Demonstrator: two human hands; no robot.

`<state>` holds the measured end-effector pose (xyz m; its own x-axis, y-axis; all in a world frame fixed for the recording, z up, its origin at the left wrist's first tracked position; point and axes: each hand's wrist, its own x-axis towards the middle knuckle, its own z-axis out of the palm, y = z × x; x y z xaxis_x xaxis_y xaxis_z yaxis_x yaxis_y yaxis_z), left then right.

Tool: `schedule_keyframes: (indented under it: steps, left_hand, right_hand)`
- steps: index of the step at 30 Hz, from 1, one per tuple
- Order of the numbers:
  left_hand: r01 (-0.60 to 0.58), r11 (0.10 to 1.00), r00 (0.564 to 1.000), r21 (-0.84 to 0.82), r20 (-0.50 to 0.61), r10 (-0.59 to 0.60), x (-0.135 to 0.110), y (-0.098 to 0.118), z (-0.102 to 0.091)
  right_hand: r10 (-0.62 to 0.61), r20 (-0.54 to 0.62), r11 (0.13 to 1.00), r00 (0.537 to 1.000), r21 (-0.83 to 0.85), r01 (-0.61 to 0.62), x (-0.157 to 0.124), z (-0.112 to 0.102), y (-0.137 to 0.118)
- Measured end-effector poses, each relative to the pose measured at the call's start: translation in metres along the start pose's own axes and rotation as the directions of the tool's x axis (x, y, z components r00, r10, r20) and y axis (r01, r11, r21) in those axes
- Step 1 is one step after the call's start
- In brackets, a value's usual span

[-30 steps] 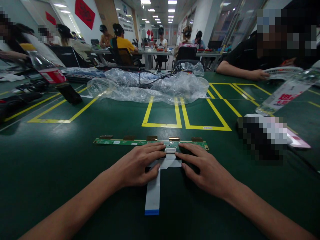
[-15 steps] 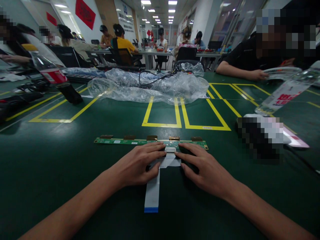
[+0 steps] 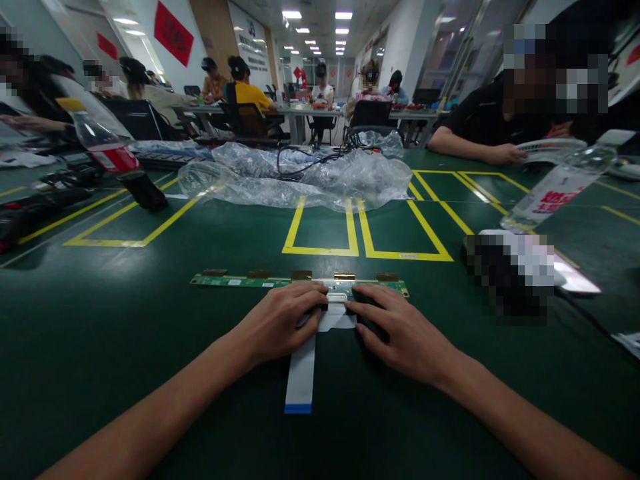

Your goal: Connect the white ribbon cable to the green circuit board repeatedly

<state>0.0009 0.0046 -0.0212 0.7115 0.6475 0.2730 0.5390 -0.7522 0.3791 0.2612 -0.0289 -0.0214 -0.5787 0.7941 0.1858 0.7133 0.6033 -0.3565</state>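
Note:
A long narrow green circuit board (image 3: 235,281) lies across the dark green table in front of me. A white flat ribbon cable (image 3: 301,369) with a blue end runs from a white connector (image 3: 337,298) on the board toward me. My left hand (image 3: 280,323) lies on the cable's upper part, fingers stretched toward the connector. My right hand (image 3: 400,331) rests palm down just right of the connector, fingertips touching it and the cable. Both hands press flat with extended fingers; neither grips anything.
Crumpled clear plastic wrap (image 3: 300,177) with a black cable lies beyond yellow floor-tape rectangles (image 3: 320,250). A tilted cola bottle (image 3: 113,160) stands far left, a water bottle (image 3: 560,187) at right. A person's arm (image 3: 475,150) rests on the table far right. Other people sit at back tables.
The view has shifted slightly. My left thumb has drawn in closer to the ribbon cable near the connector; both hands stay at the connector.

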Motion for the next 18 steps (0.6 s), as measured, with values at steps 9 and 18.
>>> schedule_keyframes:
  steps: [9, 18]
  left_hand:
    - [0.014, 0.982, 1.000, 0.191, 0.013, -0.017, -0.002, 0.013, 0.009]
    - [0.302, 0.912, 0.950, 0.278, -0.002, -0.314, -0.016, -0.018, -0.018]
  right_hand:
    - [-0.044, -0.005, 0.998, 0.999, 0.035, 0.044, -0.002, -0.003, -0.002]
    - [-0.061, -0.105, 0.997, 0.993, 0.031, 0.065, -0.004, -0.007, 0.001]
